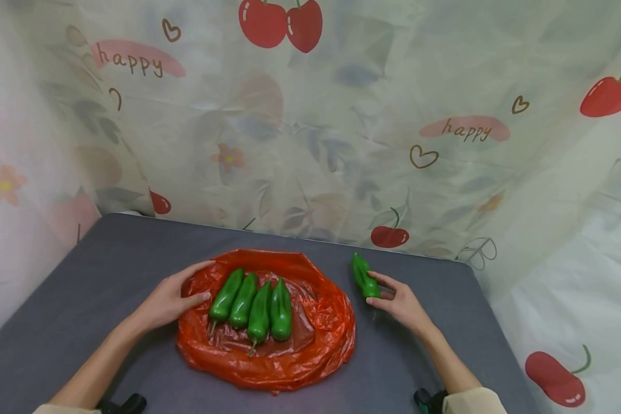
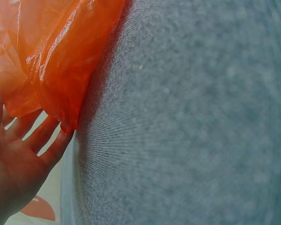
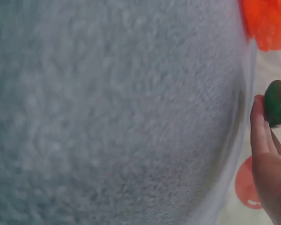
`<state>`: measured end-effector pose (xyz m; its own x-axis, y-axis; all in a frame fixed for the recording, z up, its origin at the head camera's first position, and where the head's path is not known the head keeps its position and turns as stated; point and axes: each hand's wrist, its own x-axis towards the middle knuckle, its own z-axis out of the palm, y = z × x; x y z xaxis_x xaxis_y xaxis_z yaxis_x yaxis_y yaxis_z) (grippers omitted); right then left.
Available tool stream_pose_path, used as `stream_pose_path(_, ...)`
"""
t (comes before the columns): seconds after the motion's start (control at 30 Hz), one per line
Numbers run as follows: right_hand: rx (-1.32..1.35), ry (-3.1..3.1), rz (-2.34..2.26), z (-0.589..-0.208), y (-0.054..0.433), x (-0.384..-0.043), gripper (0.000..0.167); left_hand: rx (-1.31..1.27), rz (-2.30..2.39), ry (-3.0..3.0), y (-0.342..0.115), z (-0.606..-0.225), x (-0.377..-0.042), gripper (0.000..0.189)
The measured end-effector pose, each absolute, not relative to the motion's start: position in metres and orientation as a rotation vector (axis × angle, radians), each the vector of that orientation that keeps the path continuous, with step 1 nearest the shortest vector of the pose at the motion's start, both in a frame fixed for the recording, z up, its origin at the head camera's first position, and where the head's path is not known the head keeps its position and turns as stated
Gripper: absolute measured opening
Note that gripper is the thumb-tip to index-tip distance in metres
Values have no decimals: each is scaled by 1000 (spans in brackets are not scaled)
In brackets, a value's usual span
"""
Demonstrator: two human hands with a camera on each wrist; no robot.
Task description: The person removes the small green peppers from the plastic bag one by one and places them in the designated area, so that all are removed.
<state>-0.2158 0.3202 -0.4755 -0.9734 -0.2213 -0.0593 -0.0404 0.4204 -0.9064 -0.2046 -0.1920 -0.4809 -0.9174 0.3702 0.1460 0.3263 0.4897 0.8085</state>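
Several green peppers (image 1: 259,313) lie side by side in a red plastic bag (image 1: 336,299) whose rim is rolled outward. My left hand (image 1: 167,300) rests against the bag's left side, thumb over the rim. In the left wrist view, the fingers of that hand (image 2: 25,152) look fairly straight and spread, their tips partly hidden by the bag. To the right of the bag, my right hand (image 1: 399,305) holds another green pepper (image 1: 364,277) between thumb and fingers. In the right wrist view, this pepper (image 3: 275,104) appears end-on in the hand (image 3: 271,168).
The peppers and bag are on a dark grey table (image 1: 393,374). Behind it and at both sides hangs a pale curtain (image 1: 315,172) printed with cherries, flowers and the word "happy". Dark wrist straps (image 1: 429,399) show near both sleeves.
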Motion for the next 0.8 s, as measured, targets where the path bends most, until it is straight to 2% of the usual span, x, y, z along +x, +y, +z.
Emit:
stream_pose_path(0.3,-113,2633,-1503,-487,331,-227,65,640,1440,2672,-191,-479,-203,60)
stream_pose_path(0.8,-68,2706,-1400,-494,334,-233,66,644,1422,2684,-193,-481,-204,60)
